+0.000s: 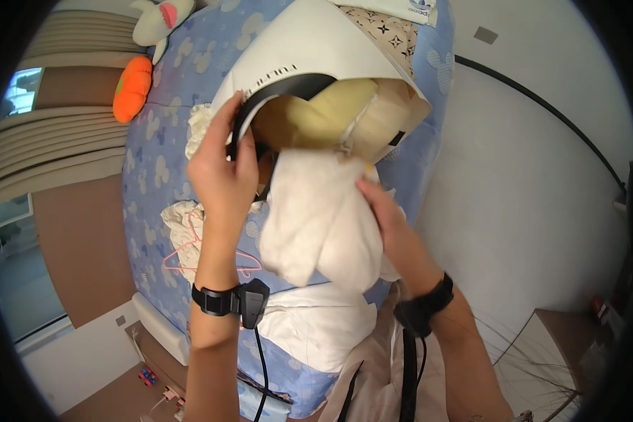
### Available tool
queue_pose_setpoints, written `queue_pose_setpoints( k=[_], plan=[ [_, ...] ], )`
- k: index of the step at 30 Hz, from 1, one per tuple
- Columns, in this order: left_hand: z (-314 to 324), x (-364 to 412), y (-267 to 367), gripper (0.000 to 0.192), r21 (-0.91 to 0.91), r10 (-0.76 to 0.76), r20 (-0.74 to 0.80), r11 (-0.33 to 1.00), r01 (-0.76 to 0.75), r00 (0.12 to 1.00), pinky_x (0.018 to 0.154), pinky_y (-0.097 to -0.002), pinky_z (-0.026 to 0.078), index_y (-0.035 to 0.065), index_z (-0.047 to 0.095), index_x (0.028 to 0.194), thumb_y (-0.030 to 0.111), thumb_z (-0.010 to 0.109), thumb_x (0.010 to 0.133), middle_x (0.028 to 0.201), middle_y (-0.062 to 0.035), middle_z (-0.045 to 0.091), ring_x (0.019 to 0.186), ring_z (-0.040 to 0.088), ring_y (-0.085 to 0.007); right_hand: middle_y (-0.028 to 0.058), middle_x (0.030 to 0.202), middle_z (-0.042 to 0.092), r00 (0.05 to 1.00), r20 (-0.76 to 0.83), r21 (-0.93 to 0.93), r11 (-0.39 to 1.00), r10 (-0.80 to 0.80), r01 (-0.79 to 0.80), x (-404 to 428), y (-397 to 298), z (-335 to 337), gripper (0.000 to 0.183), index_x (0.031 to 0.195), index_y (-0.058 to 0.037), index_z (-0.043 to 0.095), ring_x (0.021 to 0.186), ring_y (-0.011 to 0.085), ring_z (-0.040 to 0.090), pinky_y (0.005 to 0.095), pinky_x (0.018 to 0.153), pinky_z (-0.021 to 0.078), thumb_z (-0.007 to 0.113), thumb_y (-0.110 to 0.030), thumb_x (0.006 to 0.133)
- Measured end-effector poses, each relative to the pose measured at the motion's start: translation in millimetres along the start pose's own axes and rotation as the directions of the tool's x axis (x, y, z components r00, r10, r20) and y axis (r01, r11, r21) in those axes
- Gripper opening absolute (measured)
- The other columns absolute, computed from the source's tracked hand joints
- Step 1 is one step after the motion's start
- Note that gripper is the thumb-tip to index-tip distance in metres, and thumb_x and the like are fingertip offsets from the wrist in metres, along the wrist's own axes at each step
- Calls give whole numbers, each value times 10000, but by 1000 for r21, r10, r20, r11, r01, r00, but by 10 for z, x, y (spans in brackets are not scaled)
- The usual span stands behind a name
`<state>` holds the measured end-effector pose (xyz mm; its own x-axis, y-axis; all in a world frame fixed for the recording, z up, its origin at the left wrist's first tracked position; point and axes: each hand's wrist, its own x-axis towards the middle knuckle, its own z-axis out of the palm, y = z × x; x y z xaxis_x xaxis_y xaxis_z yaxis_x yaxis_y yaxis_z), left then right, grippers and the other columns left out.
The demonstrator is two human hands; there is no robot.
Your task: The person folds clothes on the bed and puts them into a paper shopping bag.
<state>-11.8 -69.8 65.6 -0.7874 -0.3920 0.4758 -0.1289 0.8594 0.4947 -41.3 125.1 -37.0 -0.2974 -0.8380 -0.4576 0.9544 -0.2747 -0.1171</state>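
Observation:
My left hand [224, 153] grips the dark-trimmed rim of a white bag [290, 47], which lies on its side on the bed with its opening towards me. Pale yellow cloth [327, 116] shows inside the opening. My right hand [382, 208] holds a white cloth [322, 216] just below the bag's mouth; the cloth hangs loosely and is slightly blurred. Another white cloth [316, 322] lies on the bed close to my body. Left of my left forearm, a pink clothes hanger [190, 247] rests over a cream patterned cloth [176, 221].
A blue patterned bedsheet [153, 200] covers the bed. At its far left are an orange cushion [133, 89] and a plush shark [163, 26]. A patterned beige cloth [387, 31] lies behind the bag. A pale wall [485, 211] stands to the right. Cables hang from both wrist straps.

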Motion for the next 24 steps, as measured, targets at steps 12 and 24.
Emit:
queue_pose_setpoints(
  k=[12,24],
  plan=[
    [20,-78,92,397,5,-107,101,994,108,989,804,-260,517,21,579,1214,-89,543,835,1126,-112,651,953,651,-157,98,1095,628,804,-149,-236,811,-575,536,1600,-1341,152,367,1181,-24,546,983,195,611,315,861,489,567,-266,906],
    [72,-117,131,498,24,6,194,1000,-11,981,897,-303,497,-7,586,1179,-147,563,701,1218,-144,605,1062,628,-261,93,1088,623,490,-173,-574,492,-854,655,1511,-1272,-780,324,1168,-12,548,977,191,609,309,804,502,536,-228,927]
  ],
)
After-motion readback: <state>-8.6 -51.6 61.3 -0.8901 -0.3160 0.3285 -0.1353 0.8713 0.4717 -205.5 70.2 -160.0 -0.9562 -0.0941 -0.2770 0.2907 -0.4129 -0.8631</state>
